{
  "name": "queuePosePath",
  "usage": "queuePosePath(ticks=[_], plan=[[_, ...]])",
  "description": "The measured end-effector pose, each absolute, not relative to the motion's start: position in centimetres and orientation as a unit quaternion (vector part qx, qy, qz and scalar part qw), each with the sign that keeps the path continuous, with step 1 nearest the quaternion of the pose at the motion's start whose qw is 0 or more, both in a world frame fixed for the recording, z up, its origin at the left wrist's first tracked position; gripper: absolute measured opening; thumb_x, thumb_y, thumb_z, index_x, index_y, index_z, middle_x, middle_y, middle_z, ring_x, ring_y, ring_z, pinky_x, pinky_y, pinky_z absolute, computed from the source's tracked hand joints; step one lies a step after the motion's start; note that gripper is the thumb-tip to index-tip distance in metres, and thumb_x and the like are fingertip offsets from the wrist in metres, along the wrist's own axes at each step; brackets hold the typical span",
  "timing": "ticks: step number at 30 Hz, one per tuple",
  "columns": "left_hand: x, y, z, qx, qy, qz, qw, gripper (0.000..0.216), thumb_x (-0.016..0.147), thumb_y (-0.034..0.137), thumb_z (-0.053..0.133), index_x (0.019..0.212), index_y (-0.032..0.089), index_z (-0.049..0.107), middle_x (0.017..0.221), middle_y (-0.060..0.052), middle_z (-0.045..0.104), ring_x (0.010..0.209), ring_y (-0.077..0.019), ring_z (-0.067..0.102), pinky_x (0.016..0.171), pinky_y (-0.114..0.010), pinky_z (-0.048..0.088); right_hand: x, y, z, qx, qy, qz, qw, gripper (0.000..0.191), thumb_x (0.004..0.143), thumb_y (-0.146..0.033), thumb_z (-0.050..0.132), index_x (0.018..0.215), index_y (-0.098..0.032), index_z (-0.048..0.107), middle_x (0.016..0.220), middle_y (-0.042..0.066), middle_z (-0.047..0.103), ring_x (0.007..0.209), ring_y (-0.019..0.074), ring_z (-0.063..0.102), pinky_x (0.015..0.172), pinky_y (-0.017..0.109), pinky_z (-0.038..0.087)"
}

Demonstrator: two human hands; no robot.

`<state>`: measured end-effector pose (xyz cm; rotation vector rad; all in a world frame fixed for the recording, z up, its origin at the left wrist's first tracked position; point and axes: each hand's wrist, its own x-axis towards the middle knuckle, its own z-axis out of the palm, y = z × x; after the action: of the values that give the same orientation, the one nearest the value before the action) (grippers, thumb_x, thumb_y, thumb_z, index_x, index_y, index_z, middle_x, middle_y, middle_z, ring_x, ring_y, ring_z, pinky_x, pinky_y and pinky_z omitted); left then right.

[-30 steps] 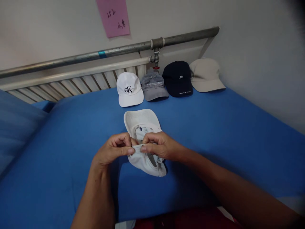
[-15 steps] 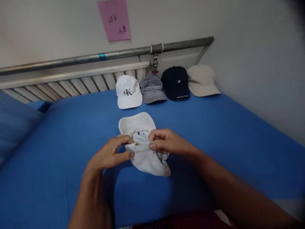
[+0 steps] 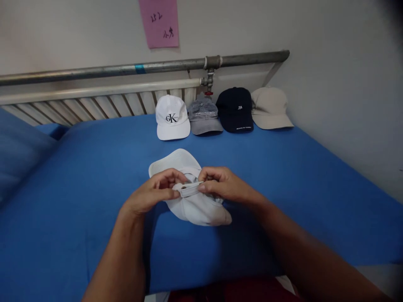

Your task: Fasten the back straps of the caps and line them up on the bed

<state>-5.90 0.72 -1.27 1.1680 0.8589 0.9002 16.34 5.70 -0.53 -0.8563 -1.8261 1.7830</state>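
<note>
A pale baseball cap (image 3: pixel 198 212) lies turned over in front of me, its brim pointing away and to the left. Its back adjustment strap (image 3: pixel 190 190) stretches between my two hands. My left hand (image 3: pixel 154 191) is closed on the strap's left end, thumb below and fingers above, near a small metal eyelet. At the strap's right end, my right hand (image 3: pixel 222 183) pinches the fabric between thumb and fingers. The fingers hide part of the cap's opening and inside.
Behind it stand a white cap (image 3: pixel 172 119), a grey cap (image 3: pixel 205 117), a navy cap (image 3: pixel 235 110) and a beige cap (image 3: pixel 271 109) in a row on the blue surface (image 3: pixel 283 176). A radiator (image 3: pixel 103 107) and metal pipe (image 3: pixel 94 71) run along the wall, under a pink note (image 3: pixel 160 25).
The cap has turned slightly, its brim swinging left. My left hand has shifted right along the strap, closer to my right hand, which keeps its pinch. The camera view has moved a little.
</note>
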Motion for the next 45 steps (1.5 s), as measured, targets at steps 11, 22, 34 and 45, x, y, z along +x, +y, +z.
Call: queuePosePath(ticks=[11, 22, 34, 45], plan=[[-5.0, 0.9, -1.2, 0.393, 0.349, 0.516, 0.676, 0.027, 0.062, 0.01, 0.081, 0.087, 0.015, 0.07, 0.073, 0.0, 0.069, 0.063, -0.0092, 0.063, 0.058, -0.017, 0.048, 15.9, 4.7, -0.6, -0.166, -0.873, 0.275, 0.368, 0.015, 0.084, -0.021, 0.062, 0.099, -0.022, 0.066, 0.118, 0.009, 0.06, 0.111, 0.021, 0.056, 0.096, 0.039, 0.045], [-4.8, 0.9, -1.1, 0.39, 0.372, 0.52, 0.663, 0.029, 0.06, 0.009, 0.081, 0.085, 0.014, 0.068, 0.072, 0.0, 0.068, 0.06, -0.0099, 0.063, 0.055, -0.018, 0.05, 15.5, 4.1, -0.7, -0.212, -0.839, 0.346, 0.362, 0.01, 0.082, -0.022, 0.062, 0.074, -0.019, 0.057, 0.118, 0.01, 0.062, 0.11, 0.0228, 0.057, 0.099, 0.044, 0.042], [-4.0, 0.8, -1.1, 0.381, 0.406, 0.527, 0.642, 0.027, 0.057, 0.008, 0.082, 0.078, 0.014, 0.065, 0.072, 0.001, 0.068, 0.061, -0.01, 0.064, 0.059, -0.02, 0.052, 14.9, 3.9, -1.2, -0.252, -0.826, 0.294, 0.409, 0.015, 0.075, -0.012, 0.057, 0.064, -0.019, 0.05, 0.114, 0.011, 0.061, 0.104, 0.0212, 0.06, 0.09, 0.037, 0.047], [-3.6, 0.9, -1.3, 0.378, 0.407, 0.536, 0.636, 0.024, 0.058, 0.008, 0.083, 0.075, 0.015, 0.066, 0.07, 0.003, 0.066, 0.062, -0.0066, 0.061, 0.06, -0.016, 0.049, 14.4, 4.0, -1.6, -0.196, -0.884, 0.107, 0.411, 0.015, 0.08, -0.007, 0.054, 0.068, -0.017, 0.054, 0.11, 0.015, 0.062, 0.098, 0.0229, 0.058, 0.086, 0.041, 0.05]])
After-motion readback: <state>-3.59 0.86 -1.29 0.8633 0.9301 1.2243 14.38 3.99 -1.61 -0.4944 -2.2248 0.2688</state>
